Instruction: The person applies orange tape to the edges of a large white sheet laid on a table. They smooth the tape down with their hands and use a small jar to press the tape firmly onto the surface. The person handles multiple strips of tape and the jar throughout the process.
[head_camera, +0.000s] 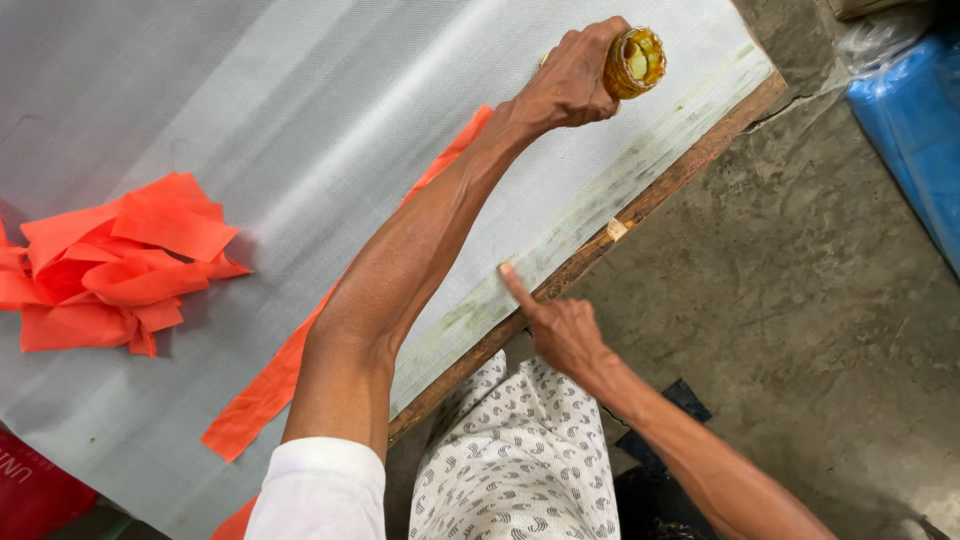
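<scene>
Left hand (570, 80) tips the amber jar (634, 62) mouth toward the camera.

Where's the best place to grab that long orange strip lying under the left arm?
Take the long orange strip at its near end, coming from the table's near edge. That end lies flat and exposed on the grey sheet; the left forearm covers the middle, and the left hand holds a yellow jar.

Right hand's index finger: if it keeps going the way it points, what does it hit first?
The right hand points up-left with its fingertip at the table's near edge. Straight on lies the grey mesh sheet, then probably the left forearm above it; their relative height is unclear.
</scene>
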